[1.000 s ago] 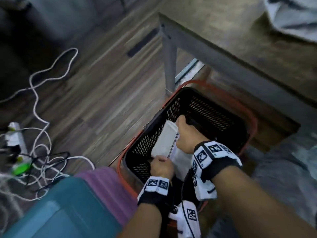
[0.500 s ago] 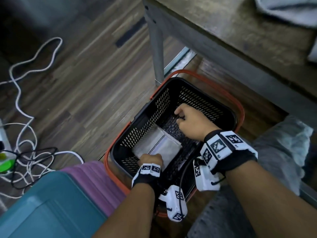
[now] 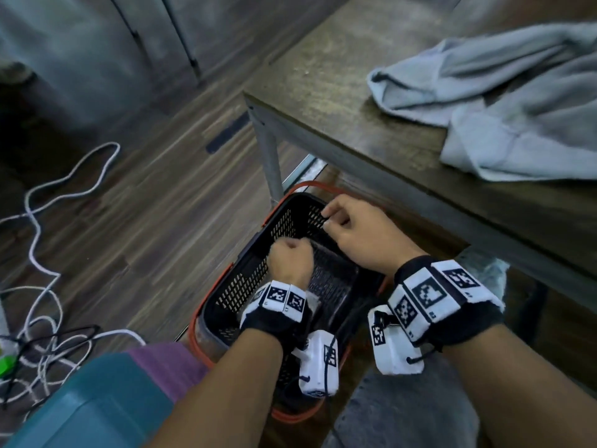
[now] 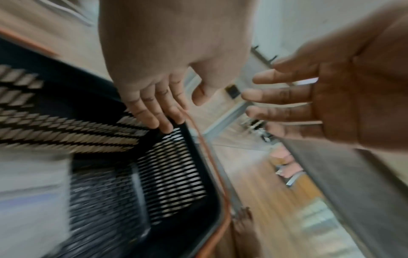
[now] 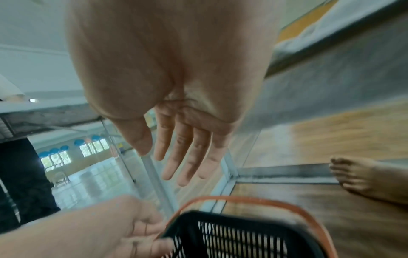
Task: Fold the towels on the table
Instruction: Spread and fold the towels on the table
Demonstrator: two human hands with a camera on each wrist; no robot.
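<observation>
Both hands are seen above a black mesh basket [image 3: 258,270] with an orange rim, set on the wood floor [image 3: 145,205] beside the leg of the table [image 3: 339,101].

The left hand [image 3: 290,258] is over the basket's near-left wall. In the left wrist view its fingers [image 4: 152,111] are extended and lie close together, the tips at the basket's top edge by a corner — whether they touch it or only hover cannot be told through the blur. Nothing is gripped.

The right hand [image 3: 358,234] is beyond and to the right of the left fingers, over the basket's far end. In the right wrist view its fingers [image 5: 187,157] are straight, slightly spread, and hold nothing.

A folded pale towel [image 4: 30,200] is seen, blurred, in the basket below and behind the left fingers. An unfolded grey-blue towel [image 3: 504,101] lies crumpled on the table — well apart from both hands, beyond the right fingertips.

White and black cables [image 3: 48,302] lie on the floor, far left of the left fingers.
</observation>
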